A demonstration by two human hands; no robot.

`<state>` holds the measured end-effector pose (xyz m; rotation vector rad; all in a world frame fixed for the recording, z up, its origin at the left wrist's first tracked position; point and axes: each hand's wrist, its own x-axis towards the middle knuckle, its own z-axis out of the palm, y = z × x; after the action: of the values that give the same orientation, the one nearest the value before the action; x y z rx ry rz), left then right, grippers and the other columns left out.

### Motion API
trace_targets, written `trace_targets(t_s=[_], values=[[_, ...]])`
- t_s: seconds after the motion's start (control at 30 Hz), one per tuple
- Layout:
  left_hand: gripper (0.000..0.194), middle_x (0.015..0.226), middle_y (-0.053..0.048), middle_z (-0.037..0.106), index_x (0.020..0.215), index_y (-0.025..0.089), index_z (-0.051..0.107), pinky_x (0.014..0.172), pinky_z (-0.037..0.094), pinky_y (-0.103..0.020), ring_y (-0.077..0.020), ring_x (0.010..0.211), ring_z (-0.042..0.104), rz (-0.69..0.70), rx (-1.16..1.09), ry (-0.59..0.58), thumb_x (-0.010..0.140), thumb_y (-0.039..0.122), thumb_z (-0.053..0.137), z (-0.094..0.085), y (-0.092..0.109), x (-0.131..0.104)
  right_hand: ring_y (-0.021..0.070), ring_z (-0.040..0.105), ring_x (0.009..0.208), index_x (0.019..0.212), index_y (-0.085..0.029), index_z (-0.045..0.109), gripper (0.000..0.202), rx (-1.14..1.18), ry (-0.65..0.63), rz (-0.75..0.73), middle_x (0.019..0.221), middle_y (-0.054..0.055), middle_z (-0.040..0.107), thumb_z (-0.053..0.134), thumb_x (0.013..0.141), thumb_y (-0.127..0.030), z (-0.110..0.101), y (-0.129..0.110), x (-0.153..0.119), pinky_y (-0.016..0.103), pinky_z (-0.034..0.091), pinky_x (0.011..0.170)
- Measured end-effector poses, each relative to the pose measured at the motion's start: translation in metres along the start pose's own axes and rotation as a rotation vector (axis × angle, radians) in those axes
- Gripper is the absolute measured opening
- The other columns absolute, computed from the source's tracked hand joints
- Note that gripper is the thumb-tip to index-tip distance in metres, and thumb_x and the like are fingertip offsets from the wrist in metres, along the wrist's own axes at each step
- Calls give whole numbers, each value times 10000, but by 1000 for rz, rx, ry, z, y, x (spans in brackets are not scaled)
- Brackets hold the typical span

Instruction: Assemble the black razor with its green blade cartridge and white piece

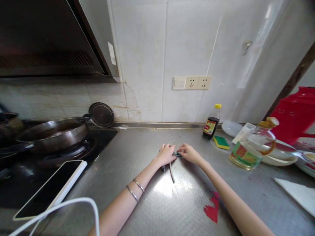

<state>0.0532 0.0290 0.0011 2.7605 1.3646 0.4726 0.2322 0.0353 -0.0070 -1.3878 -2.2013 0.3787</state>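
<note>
Left hand and right hand close together over metal desk. Small dark-green item between them, near middle of desk; each grip pinching one end, finer detail too small to tell. Thin brown strip extends from under left hand toward wearer. Red scrap beside right forearm. Green-yellow sponge and yellow-capped bottle beyond, to right.

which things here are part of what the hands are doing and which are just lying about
Likely in use:
- small green-dark item between left hand and right hand
- thin brown strip

Just lying about:
- phone
- green-yellow sponge
- yellow-capped sauce bottle
- glass jug
- red scrap
- steel pan
</note>
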Motion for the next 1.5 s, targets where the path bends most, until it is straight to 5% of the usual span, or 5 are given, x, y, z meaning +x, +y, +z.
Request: trace_targets(t_s=[0.37,0.57,0.73,1.1,1.5], values=[[559,1110,-101,575,1241,172,413,895,343,-352,-245,1088,454,-18,-2,-30,738,354,572,-11,8,-4,160,543,773,842,-176,712,300,-17,7,40,889,71,594,439,718,-158,4,-5,0,268,401,768],[309,1032,-45,647,1038,212,605,899,364,-353,-222,1012,518,-132,-56,90,755,321,545,-50,1,-2,160,553,781,937,-155,694,323,6,54,28,899,76,614,447,728,-155,-6,-11,-4,258,406,757],[214,834,-58,688,829,182,681,692,434,-242,-160,774,612,-316,-195,-24,751,254,495,-72,-16,-20,161,568,764,886,-161,704,305,14,86,43,875,70,656,445,726,-170,-12,-23,-3,251,407,732],[412,846,-104,683,792,182,654,721,468,-314,-250,857,634,-472,-42,-201,747,553,481,-47,8,-72,150,598,703,871,-196,711,298,-25,-71,76,791,50,693,459,711,-200,-2,-76,-15,212,380,610],[279,916,-114,679,867,175,651,728,478,-314,-252,898,628,-505,-33,-192,749,385,509,-38,15,-71,144,602,702,861,-222,707,291,-95,-102,121,788,35,693,466,700,-195,0,-96,-33,204,345,563]])
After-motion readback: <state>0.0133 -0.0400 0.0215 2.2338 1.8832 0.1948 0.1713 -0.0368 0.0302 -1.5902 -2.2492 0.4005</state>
